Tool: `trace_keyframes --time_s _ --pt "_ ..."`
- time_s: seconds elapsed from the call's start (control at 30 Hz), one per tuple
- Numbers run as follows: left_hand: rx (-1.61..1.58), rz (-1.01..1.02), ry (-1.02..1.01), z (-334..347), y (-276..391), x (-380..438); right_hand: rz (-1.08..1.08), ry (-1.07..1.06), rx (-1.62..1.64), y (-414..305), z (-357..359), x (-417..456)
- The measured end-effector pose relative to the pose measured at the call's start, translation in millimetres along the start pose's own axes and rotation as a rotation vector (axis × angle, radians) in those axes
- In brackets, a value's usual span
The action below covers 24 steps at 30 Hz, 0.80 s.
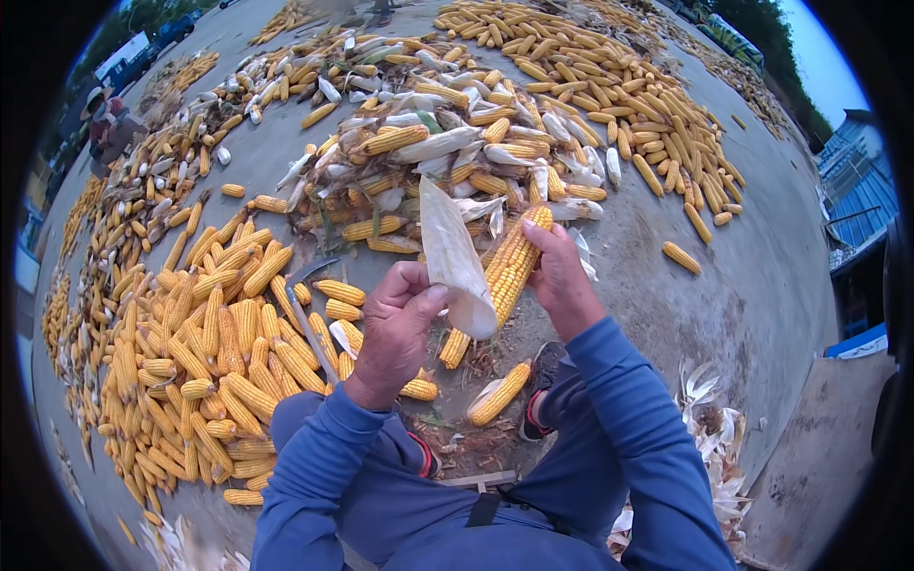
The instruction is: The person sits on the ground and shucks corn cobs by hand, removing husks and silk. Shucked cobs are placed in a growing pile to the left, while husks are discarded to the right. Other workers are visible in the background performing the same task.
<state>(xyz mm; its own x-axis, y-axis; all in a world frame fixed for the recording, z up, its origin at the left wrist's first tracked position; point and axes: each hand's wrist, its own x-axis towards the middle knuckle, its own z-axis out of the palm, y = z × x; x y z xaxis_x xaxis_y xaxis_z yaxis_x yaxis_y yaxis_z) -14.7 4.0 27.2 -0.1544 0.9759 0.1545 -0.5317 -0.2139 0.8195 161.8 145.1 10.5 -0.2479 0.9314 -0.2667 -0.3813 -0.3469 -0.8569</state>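
Note:
My left hand (400, 325) pinches a pale corn husk leaf (453, 260) between thumb and fingers; the leaf stands up and curls at its lower end beside the cob. In my right hand (560, 275) is a yellow corn cob (513, 268), held slanting near its upper end, with the thumb on the kernels. Whether the leaf is still joined to the cob cannot be told. Beyond both hands rises a heap of cobs, many partly in husk (428, 146). A lone cob (500, 394) with a bit of husk lies on the ground between my feet.
A large pile of bare cobs (207, 357) lies at the left, with a curved-bladed sickle (307, 321) by its right edge. Another cob pile (643, 121) spreads at upper right. Loose husks (714, 442) lie at lower right. A person in a hat (107, 125) is at far left.

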Motion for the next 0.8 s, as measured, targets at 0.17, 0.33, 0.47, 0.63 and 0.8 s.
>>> trace_keyframes --time_s 0.17,0.33,0.47,0.63,0.8 --pt "-0.092 0.004 -0.016 4.5 -2.2 11.8 -0.053 0.035 0.095 14.1 -2.1 12.1" --pt "-0.04 0.004 -0.026 23.8 -3.5 13.8 -0.093 0.035 0.188 20.6 3.6 18.3" --pt "0.028 -0.022 -0.037 45.6 -4.7 12.1 -0.052 -0.125 0.292 25.2 -8.8 29.1" --pt "-0.044 -0.018 0.03 53.5 -5.8 20.3 -0.038 -0.212 0.379 20.4 -0.5 20.5" --pt "-0.147 0.011 0.034 53.8 -7.2 27.6 -0.036 -0.2 0.425 20.9 4.2 21.6"
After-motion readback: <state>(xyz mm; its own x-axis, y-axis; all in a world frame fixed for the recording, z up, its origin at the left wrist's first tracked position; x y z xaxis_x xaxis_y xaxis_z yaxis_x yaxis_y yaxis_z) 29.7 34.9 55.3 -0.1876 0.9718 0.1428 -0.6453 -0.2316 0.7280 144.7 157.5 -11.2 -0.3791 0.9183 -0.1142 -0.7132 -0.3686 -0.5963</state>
